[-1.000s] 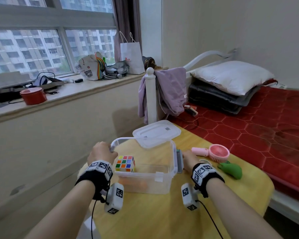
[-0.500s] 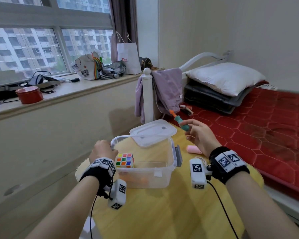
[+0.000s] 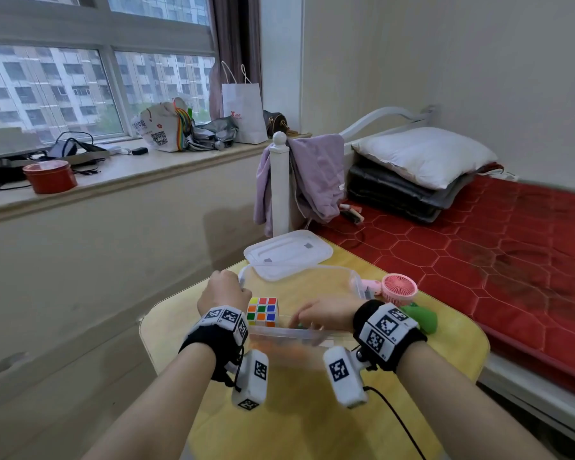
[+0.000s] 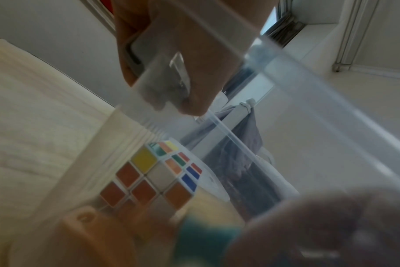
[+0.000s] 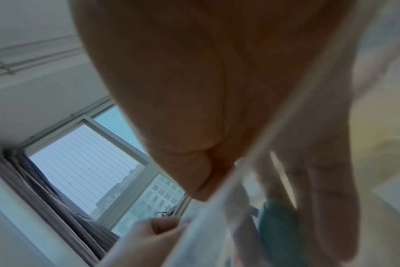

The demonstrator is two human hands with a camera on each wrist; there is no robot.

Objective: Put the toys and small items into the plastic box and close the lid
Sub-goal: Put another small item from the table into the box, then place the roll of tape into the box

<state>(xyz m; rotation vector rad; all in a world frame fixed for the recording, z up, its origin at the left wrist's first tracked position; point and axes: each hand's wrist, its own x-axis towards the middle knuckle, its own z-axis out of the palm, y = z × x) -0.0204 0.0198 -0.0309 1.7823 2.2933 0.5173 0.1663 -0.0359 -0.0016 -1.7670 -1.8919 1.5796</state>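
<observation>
A clear plastic box (image 3: 289,333) stands open on the yellow table (image 3: 312,410). Inside it are a colour cube (image 3: 263,310) (image 4: 153,173) and something orange low down. My left hand (image 3: 224,290) (image 4: 171,72) grips the box's left rim and latch. My right hand (image 3: 319,313) (image 5: 308,180) reaches over the near rim into the box, its fingers stretched out. A teal toy (image 5: 278,233) (image 3: 300,326) lies at those fingertips, with the thumb apart from it. The lid (image 3: 287,254) rests loose on the box's far rim.
A pink hand fan (image 3: 399,288) and a green toy (image 3: 420,318) lie on the table right of the box. A bed with a red mattress (image 3: 478,260) borders the table's right side. A white bedpost (image 3: 279,180) draped with purple cloth stands behind.
My right hand lifted the teal toy from beside the box, held it up over the table's far side, then came down into the box. My left hand stayed on the rim.
</observation>
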